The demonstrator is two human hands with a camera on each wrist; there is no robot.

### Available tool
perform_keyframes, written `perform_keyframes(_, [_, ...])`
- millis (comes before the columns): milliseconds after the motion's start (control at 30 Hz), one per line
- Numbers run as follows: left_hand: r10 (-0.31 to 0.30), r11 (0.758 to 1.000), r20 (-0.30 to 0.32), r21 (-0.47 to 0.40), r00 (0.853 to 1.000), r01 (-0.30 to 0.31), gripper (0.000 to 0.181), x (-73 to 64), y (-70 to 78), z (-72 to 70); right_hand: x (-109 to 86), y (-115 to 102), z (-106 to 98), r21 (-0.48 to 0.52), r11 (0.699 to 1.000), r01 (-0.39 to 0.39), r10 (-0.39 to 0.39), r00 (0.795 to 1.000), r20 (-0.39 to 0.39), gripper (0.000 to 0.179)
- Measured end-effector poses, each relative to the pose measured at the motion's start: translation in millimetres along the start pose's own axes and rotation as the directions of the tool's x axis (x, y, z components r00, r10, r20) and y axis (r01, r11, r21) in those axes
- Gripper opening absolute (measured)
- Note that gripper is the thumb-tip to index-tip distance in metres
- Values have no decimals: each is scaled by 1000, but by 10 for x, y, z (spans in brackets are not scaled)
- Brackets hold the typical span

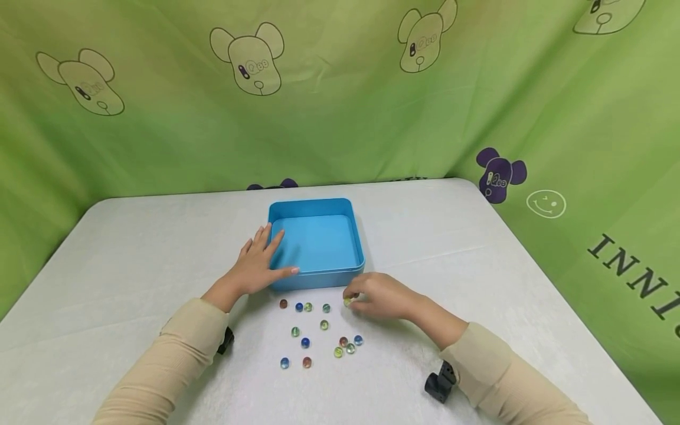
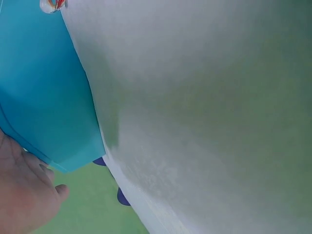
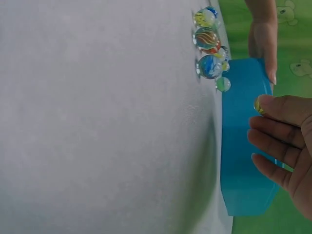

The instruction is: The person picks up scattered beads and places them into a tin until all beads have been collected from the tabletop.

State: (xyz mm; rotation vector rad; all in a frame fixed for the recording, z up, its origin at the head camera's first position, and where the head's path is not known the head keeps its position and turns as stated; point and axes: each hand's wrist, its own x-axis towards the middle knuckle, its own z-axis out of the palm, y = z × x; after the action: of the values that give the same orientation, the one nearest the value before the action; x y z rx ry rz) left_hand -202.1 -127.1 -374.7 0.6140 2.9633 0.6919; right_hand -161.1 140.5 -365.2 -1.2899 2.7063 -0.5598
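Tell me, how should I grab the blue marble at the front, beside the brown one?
I'd come from above and pinch the blue marble around its middle, from front and back: it's round, so one-sided pushing would probably roll it, and the brown marble sits to its right.

Ylw glass marble (image 3: 257,106) pinched in R fingers (image 3: 274,129), nr blue box (image 1: 319,280), other marbles (image 1: 305,342) scattered in frt.

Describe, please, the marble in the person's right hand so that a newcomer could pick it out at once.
Find the blue box on the white table, then the right hand by its near right corner. Pinched in that hand is the marble, partly hidden but showing yellow. Its neighbours, the loose marbles, lie on the table, while this one is held.
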Motion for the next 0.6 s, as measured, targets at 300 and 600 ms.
perform_keyframes(300, [-29, 999, 35, 40, 999, 28, 89, 23, -4, 1, 6, -38, -83, 25, 1000, 9, -8, 999, -46, 15])
perform_keyframes(600, [-20, 999, 34, 35, 999, 19, 88, 25, -14, 5, 34, -55, -160, 59, 998, 31, -25, 995, -95, 14])
